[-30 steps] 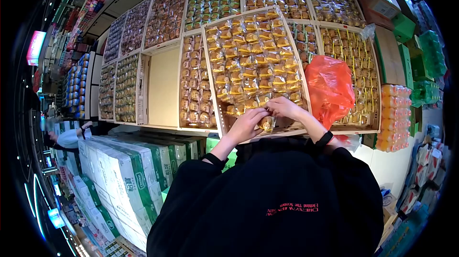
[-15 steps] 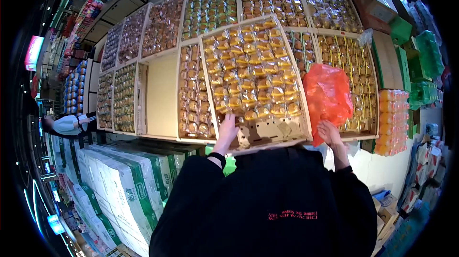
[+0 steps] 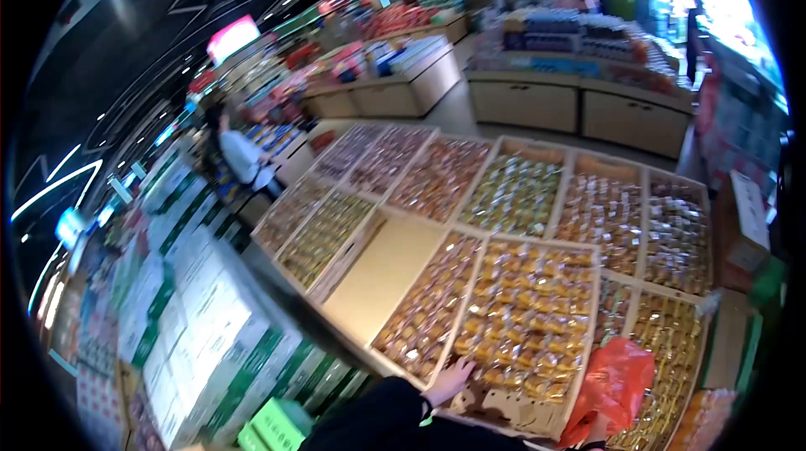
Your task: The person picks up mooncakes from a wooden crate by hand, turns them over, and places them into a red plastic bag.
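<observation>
My left hand (image 3: pixel 452 381) rests at the lower left edge of a wooden tray (image 3: pixel 598 262), its fingers reaching toward the wrapped yellow-packed items (image 3: pixel 529 317) inside. The lower end of that tray shows its bare bottom with holes. The tray lies tilted over other filled trays. A red plastic bag (image 3: pixel 620 375) lies along its right side. My right hand (image 3: pixel 598 430) is at the bag's lower end, mostly hidden by it and blurred, so its fingers cannot be made out.
A bare wooden panel (image 3: pixel 390 271) lies left of the trays. White and green cartons (image 3: pixel 210 325) are stacked at the left, with a bright green box (image 3: pixel 277 426) near my sleeve. A person (image 3: pixel 243 153) stands at the upper left. Cabinets (image 3: pixel 520 107) stand behind.
The view has swung up and turned, showing more of the shop. My left hand remains by the tray's lower left edge; my right hand is now mostly hidden by the red bag.
</observation>
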The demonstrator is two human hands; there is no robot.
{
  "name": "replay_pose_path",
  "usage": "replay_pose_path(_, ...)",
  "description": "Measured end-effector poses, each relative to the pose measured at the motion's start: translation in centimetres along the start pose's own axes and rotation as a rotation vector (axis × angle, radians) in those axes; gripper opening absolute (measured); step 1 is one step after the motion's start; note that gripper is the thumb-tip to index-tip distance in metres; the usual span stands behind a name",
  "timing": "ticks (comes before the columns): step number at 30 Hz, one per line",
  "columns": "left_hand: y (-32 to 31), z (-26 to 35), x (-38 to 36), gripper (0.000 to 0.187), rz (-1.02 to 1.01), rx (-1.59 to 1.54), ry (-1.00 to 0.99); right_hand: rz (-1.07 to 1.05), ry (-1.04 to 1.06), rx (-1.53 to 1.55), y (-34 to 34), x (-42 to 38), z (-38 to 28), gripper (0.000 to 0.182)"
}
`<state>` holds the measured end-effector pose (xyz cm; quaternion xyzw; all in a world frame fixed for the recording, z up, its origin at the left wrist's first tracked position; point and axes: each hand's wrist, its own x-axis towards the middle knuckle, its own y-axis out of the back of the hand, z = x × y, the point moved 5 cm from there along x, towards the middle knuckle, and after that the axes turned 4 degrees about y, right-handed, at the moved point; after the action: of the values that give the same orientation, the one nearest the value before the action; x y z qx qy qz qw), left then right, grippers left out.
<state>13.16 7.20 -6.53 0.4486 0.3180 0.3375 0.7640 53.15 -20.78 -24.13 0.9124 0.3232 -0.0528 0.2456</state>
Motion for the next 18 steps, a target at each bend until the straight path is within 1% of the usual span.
replay_pose_path(1,-0.9,-0.6,0.4,0.050,0.026,-0.053,-0.062,0.000,0.016,-0.095,-0.1,0.0,-0.5,0.012)
replay_pose_path(3,-1.3,-0.5,0.8,0.042,-0.024,-0.128,-0.001,-0.010,0.016,-0.236,0.1,0.1,-1.2,0.013)
replay_pose_path(5,-1.3,-0.4,0.5,0.050,0.111,-0.102,-0.092,-0.024,0.010,-0.333,0.3,0.2,-2.0,0.014)
replay_pose_path(7,-1.0,-0.7,0.4,0.049,0.033,-0.125,-0.014,-0.034,0.010,-0.398,0.8,0.3,-3.0,0.015)
replay_pose_path(8,-0.7,-0.2,-1.2,0.061,0.330,0.040,-0.200,-0.030,0.015,-0.422,1.0,0.5,-3.6,0.016)
replay_pose_path(9,-1.9,-1.3,-0.9,0.068,0.235,0.014,-0.144,-0.024,0.021,-0.445,1.1,0.4,-4.1,0.016)
replay_pose_path(11,-2.0,-1.8,-0.9,0.067,0.174,-0.004,-0.135,-0.007,0.044,-0.487,1.1,0.4,-5.1,0.017)
replay_pose_path(12,-1.9,-1.7,-1.2,0.064,0.227,0.037,-0.163,0.003,0.054,-0.505,1.1,0.4,-5.5,0.018)
replay_pose_path(13,-1.6,-1.4,-1.3,0.064,0.222,0.036,-0.170,0.013,0.067,-0.525,0.9,0.5,-5.8,0.019)
replay_pose_path(15,-1.2,-1.2,-1.4,0.060,0.195,0.007,-0.118,0.037,0.093,-0.553,0.7,0.1,-6.3,0.020)
replay_pose_path(16,-1.2,-1.2,-1.5,0.058,0.168,-0.014,-0.062,0.051,0.107,-0.569,0.7,0.0,-6.8,0.021)
replay_pose_path(17,-0.3,-0.6,-1.4,0.058,0.163,-0.013,-0.065,0.068,0.128,-0.580,0.6,-0.2,-7.0,0.022)
replay_pose_path(18,0.6,-0.1,-1.2,0.053,0.141,-0.011,-0.042,0.087,0.144,-0.588,0.5,-0.3,-7.2,0.022)
